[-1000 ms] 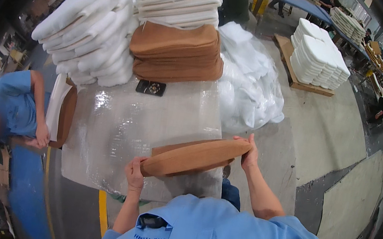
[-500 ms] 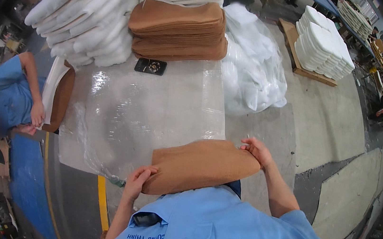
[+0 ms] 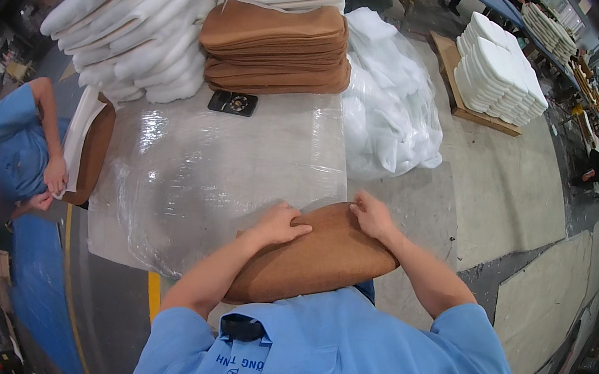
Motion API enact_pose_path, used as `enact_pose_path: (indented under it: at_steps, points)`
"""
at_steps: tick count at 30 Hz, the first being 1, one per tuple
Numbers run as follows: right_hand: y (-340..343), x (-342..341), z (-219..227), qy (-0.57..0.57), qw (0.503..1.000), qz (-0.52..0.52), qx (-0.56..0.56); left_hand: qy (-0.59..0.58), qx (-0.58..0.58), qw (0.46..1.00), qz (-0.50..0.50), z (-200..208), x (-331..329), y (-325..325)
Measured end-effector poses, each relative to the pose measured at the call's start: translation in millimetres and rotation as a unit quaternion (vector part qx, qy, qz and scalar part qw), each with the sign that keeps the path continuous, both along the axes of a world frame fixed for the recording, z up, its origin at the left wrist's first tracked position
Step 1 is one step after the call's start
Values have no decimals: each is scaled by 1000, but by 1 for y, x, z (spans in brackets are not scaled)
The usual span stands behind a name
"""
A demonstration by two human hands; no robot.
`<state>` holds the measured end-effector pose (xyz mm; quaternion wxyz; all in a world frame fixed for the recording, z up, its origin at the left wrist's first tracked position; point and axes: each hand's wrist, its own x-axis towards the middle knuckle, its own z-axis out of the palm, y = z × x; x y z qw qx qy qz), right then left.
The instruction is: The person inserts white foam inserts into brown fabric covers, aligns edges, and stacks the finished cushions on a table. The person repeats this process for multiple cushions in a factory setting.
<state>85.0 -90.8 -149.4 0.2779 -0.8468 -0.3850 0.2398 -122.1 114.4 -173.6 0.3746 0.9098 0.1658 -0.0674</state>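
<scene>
A brown fabric piece [image 3: 316,264], shaped like a flat cushion cover, lies across my front against my blue shirt. My left hand [image 3: 280,225] grips its far edge near the middle, with the thumb on top of the cloth and the other fingers partly hidden beyond the edge. At the far edge further right, my right hand [image 3: 374,215] pinches the cloth between thumb and fingers. Both hands are closed on the same piece. Beyond them, a stack of folded brown fabric pieces [image 3: 279,46] stands at the back of the plastic-covered table [image 3: 221,155].
A dark phone [image 3: 233,102] lies before the brown stack. White padding piles [image 3: 136,25] rise at the back left, and bagged white padding [image 3: 391,108] sits right of the table. At left a co-worker [image 3: 14,137] holds a brown-and-white piece [image 3: 87,146]. White pads on a pallet [image 3: 501,70] stand far right.
Both hands have moved from the piece's two ends to its far edge, closer together. The cloth has tilted and its far edge is drawn up.
</scene>
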Motion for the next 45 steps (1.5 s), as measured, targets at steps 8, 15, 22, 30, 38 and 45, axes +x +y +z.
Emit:
enact_pose_path:
  at_steps: [8, 15, 22, 30, 38, 45]
  points:
    - [-20, -27, 20, 102, 990, -83, 42, -23, -42, 984, 169, 33, -23, -56]
    - [11, 9, 16, 134, 947, 193, -221, -14, -69, 990, 119, 19, -24, -23]
    - [66, -8, 10, 352, 867, -8, -352, 235, -105, 965, 56, 15, -34, 24]
    - [55, -45, -25, 440, 845, -280, -121, 110, 23, 972, 206, -16, -48, -9]
    - [49, -54, -37, 285, 930, -215, -91, 77, 70, 973, 206, -25, -44, -11]
    - [58, -44, -16, 325, 914, -197, -146, 50, 71, 984, 155, -10, -98, 18]
